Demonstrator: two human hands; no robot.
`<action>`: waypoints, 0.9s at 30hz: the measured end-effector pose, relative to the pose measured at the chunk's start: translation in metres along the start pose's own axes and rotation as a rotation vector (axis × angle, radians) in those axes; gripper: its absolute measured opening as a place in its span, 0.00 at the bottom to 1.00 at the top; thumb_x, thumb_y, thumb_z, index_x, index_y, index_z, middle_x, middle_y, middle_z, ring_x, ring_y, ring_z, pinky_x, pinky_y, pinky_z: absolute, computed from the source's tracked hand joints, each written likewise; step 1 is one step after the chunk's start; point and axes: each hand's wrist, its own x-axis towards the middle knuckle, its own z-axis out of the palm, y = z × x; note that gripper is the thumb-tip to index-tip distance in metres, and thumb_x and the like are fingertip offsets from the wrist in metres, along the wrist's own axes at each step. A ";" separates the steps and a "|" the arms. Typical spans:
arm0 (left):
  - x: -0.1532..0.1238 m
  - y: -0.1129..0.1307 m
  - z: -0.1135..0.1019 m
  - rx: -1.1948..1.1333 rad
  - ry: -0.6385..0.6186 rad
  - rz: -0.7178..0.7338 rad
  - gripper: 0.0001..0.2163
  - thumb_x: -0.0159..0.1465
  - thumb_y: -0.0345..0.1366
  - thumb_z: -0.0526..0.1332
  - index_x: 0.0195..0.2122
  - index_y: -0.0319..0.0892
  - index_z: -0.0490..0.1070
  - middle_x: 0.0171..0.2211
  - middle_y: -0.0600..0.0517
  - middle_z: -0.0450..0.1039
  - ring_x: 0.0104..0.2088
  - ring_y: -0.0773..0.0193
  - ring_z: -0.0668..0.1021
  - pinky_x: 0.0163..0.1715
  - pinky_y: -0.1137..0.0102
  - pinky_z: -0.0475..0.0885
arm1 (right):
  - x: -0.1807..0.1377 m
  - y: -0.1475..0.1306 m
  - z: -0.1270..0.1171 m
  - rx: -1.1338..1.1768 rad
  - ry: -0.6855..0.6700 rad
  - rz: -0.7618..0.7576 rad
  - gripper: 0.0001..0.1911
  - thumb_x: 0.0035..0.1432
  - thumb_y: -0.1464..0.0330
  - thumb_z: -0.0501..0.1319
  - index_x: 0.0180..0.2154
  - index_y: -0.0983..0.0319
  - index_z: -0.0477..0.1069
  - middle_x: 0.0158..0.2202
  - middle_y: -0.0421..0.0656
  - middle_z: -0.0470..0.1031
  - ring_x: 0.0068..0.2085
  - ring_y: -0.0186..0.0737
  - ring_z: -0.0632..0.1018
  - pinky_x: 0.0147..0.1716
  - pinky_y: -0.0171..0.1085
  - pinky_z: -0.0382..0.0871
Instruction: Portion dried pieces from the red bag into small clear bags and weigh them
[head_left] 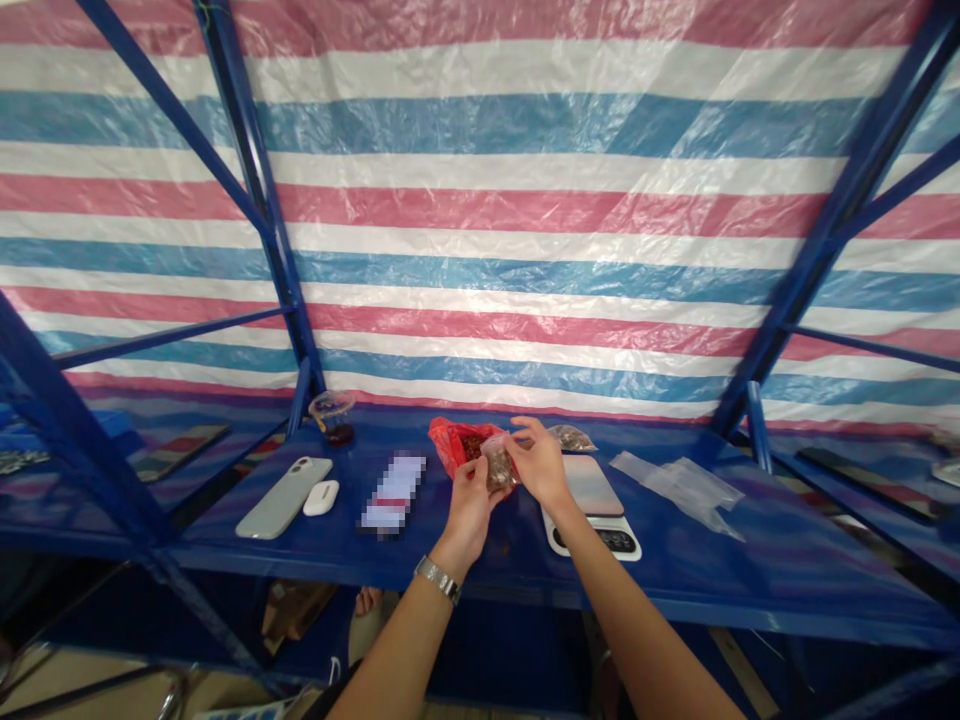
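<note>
Tarpaulin (480, 160) striped in red, white and blue fills the view behind a blue steel rack (255, 190), whose shelf (517, 560) carries everything in reach. Along the back edge of the shelf, left of centre, stands a clear plastic cup (331, 417) with something dark in its bottom. Towards the front left corner lie a phone in a pale case (283, 497) and a white earbud case (321, 497), with a pixelated object (394, 492) just to their right. Right of centre, near the front edge, sits a digital kitchen scale (592, 510), nothing on its pale platform, and further right lie loose clear plastic sheets (679, 492). At the back edge, a red plastic bag (457, 445) gapes open on dark contents, and a clear bag of brownish pieces (571, 437) lies just behind the scale.

Above the middle of the shelf, clear of its surface and in front of the red bag, the left hand (469, 510), a metal watch (439, 580) on its wrist, and the right hand (541, 465) hold a small clear bag (499, 465) of brownish pieces between them. The left fingers (484, 472) curl close together under its lower part; the right thumb and fingers (525, 430) pinch its upper edge. Held this way, the pieces stay gathered low in the bag.
</note>
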 end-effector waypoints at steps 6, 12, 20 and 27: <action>0.008 -0.010 -0.002 -0.096 0.112 -0.016 0.08 0.71 0.41 0.62 0.41 0.41 0.70 0.39 0.46 0.80 0.38 0.62 0.84 0.48 0.57 0.82 | 0.009 0.007 0.027 -0.105 -0.037 0.016 0.12 0.56 0.66 0.63 0.43 0.60 0.77 0.32 0.44 0.84 0.35 0.45 0.84 0.39 0.41 0.76; 0.011 -0.011 0.001 -0.156 0.077 -0.043 0.09 0.74 0.37 0.56 0.49 0.41 0.72 0.50 0.41 0.80 0.47 0.58 0.84 0.53 0.60 0.79 | 0.018 0.009 0.036 -0.142 -0.096 0.019 0.08 0.56 0.68 0.63 0.38 0.58 0.78 0.32 0.43 0.84 0.35 0.45 0.84 0.38 0.40 0.76; 0.009 -0.010 0.011 -0.098 0.066 -0.056 0.17 0.74 0.41 0.55 0.60 0.41 0.67 0.55 0.38 0.77 0.49 0.50 0.84 0.47 0.58 0.81 | 0.014 0.014 0.029 -0.092 -0.126 0.028 0.07 0.55 0.68 0.65 0.38 0.60 0.78 0.34 0.45 0.85 0.36 0.46 0.85 0.39 0.42 0.77; 0.008 -0.011 0.016 0.286 0.079 0.326 0.25 0.69 0.37 0.61 0.67 0.46 0.61 0.67 0.42 0.67 0.67 0.51 0.71 0.66 0.56 0.67 | 0.007 0.010 0.003 0.071 -0.143 0.009 0.17 0.57 0.55 0.66 0.40 0.61 0.80 0.39 0.49 0.86 0.40 0.49 0.86 0.41 0.44 0.80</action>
